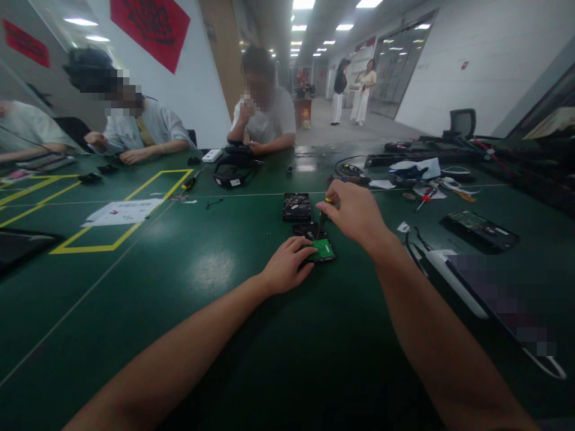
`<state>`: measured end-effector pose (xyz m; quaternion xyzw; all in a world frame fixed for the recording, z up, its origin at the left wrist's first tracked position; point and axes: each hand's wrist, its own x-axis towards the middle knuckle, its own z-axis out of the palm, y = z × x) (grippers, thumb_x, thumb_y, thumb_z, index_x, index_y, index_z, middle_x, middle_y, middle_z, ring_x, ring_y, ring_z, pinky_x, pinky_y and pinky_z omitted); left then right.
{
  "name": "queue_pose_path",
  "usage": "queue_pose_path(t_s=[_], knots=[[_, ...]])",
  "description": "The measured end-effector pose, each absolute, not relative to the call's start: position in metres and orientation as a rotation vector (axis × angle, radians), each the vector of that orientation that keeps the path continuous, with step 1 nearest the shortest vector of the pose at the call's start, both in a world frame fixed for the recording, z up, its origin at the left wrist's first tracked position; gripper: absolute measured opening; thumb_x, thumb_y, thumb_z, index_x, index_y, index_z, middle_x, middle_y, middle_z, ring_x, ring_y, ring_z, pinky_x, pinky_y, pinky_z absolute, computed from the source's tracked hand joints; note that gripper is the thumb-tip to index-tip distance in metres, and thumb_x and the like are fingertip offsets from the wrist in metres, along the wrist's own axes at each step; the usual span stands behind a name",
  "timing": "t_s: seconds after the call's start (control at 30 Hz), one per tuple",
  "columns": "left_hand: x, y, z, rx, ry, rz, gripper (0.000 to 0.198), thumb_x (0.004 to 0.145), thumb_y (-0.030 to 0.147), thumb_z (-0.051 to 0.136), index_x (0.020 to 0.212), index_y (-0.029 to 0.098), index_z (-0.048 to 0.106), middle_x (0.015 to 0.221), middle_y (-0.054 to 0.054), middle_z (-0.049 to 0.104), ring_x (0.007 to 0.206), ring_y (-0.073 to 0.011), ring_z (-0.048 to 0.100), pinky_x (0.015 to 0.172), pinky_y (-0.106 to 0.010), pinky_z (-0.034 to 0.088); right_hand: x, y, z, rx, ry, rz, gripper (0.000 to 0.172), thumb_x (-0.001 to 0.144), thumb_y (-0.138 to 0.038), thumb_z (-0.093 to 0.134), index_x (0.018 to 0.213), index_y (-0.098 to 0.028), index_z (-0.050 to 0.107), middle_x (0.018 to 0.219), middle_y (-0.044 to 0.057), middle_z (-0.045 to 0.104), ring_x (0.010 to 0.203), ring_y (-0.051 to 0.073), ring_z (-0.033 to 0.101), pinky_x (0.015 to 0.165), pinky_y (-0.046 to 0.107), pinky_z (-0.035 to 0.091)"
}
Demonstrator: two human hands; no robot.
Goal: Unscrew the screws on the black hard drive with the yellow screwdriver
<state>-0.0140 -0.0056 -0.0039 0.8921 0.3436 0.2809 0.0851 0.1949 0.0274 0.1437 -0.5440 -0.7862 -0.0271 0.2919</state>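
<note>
A black hard drive with a green circuit board lies on the green table. My left hand rests on its left side, fingers bent over the edge and board, holding it against the table. My right hand is closed around the yellow handle of a small screwdriver, whose shaft points down at the far part of the drive. The tip is too small to make out. Just beyond the drive sits a second black hard drive, touched by neither hand.
Another drive and a white-edged device with a cable lie at right. A red screwdriver and papers are farther back. A black headset stands across the table, where people sit.
</note>
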Motion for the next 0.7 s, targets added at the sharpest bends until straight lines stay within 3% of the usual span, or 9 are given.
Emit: queue_pose_path(t_s=[0.23, 0.33, 0.5, 0.7], knots=[[-0.0145, -0.0066, -0.0023, 2.661, 1.032, 0.843, 0.042, 0.097, 0.027, 0.066, 0.139, 0.025, 0.063, 0.142, -0.014, 0.06, 0.136, -0.0349, 0.053, 0.114, -0.061, 0.05, 0.192, 0.0239, 0.1465, -1.244, -2.247, 0.097, 0.016, 0.092, -0.018, 0.066, 0.107, -0.023, 0.069, 0.104, 0.006, 0.077, 0.079, 0.021, 0.065, 0.08, 0.037, 0.047], [-0.0148, -0.0061, -0.0029, 2.678, 1.039, 0.825, 0.042, 0.098, 0.028, 0.065, 0.14, 0.023, 0.063, 0.142, -0.014, 0.06, 0.136, -0.0346, 0.053, 0.115, -0.06, 0.05, 0.1909, 0.0229, 0.1466, -1.247, -2.246, 0.09, 0.017, 0.095, -0.023, 0.066, 0.11, -0.022, 0.071, 0.103, 0.006, 0.078, 0.079, 0.021, 0.065, 0.081, 0.037, 0.047], [-0.0143, -0.0059, -0.0041, 2.67, 1.04, 0.826, 0.042, 0.099, 0.028, 0.065, 0.14, 0.025, 0.063, 0.142, -0.013, 0.06, 0.137, -0.0344, 0.053, 0.115, -0.061, 0.05, 0.1912, 0.0237, 0.1466, -1.343, -2.234, -0.055, 0.019, 0.099, -0.038, 0.066, 0.108, -0.023, 0.074, 0.107, 0.01, 0.077, 0.095, 0.027, 0.069, 0.085, 0.038, 0.046], [-0.0148, -0.0059, -0.0036, 2.67, 1.044, 0.813, 0.042, 0.098, 0.028, 0.066, 0.14, 0.023, 0.062, 0.142, -0.014, 0.059, 0.137, -0.0345, 0.052, 0.116, -0.06, 0.05, 0.1924, 0.0252, 0.1465, -1.415, -2.187, -0.132, 0.012, 0.1, -0.031, 0.065, 0.103, -0.021, 0.072, 0.102, 0.011, 0.079, 0.089, 0.027, 0.072, 0.08, 0.038, 0.046]])
